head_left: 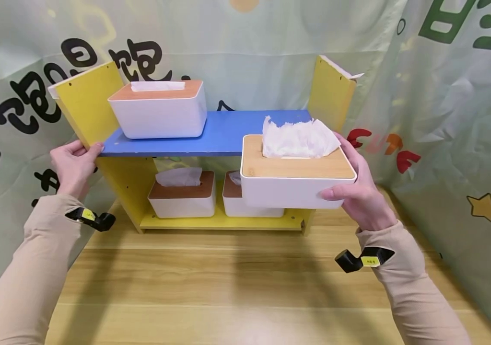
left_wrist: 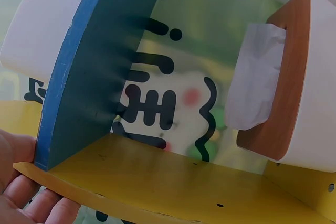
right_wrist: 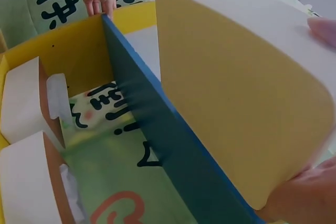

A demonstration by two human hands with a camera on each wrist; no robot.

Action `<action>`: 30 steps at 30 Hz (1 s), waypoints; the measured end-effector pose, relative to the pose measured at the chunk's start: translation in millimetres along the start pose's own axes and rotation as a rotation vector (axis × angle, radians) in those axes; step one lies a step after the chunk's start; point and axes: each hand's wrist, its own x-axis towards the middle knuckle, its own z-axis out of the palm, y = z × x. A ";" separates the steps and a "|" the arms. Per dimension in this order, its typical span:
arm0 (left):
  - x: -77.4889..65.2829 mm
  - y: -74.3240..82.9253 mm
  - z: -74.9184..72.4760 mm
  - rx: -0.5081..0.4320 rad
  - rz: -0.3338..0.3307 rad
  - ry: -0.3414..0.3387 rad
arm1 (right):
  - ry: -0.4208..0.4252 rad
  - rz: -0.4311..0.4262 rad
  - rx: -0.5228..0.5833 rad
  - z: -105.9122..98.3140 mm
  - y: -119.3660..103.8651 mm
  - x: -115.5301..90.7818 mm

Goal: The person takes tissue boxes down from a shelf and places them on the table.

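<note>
"White tissue box [head_left: 286,192], wooden lid [head_left: 297,167] upward: where do we log it?"

"Raised before the right part of the blue shelf [head_left: 245,127]; we cannot tell whether they touch. The right grip [head_left: 364,194] pinches its end, thumb in front, presumably keeping it level."

"The left grip [head_left: 73,165]?"

"We record it pinching the yellow side panel [head_left: 87,103] at the shelf corner, presumably bracing the unit [head_left: 185,224] on the worktop [head_left: 176,292]."

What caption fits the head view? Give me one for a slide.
Right hand holds a tissue box while left hand grips the shelf unit.
</note>
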 end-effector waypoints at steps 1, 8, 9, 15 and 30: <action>-0.1 0.1 -0.1 0.002 -0.001 0.000 | -0.001 -0.005 0.003 -0.6 1.4 -1.4; 0.5 -0.1 -0.3 0.001 0.006 0.000 | -0.037 -0.036 0.029 -7.9 14.3 -13.1; 0.5 -0.1 -0.4 0.004 0.005 -0.001 | -0.048 -0.041 0.032 -9.2 16.2 -15.1; 0.6 0.1 -0.3 0.005 0.007 -0.001 | -0.075 -0.047 0.019 -17.0 27.2 -27.3; 1.4 0.0 -0.2 0.019 -0.006 -0.004 | -0.059 -0.030 0.001 -42.5 60.0 -57.7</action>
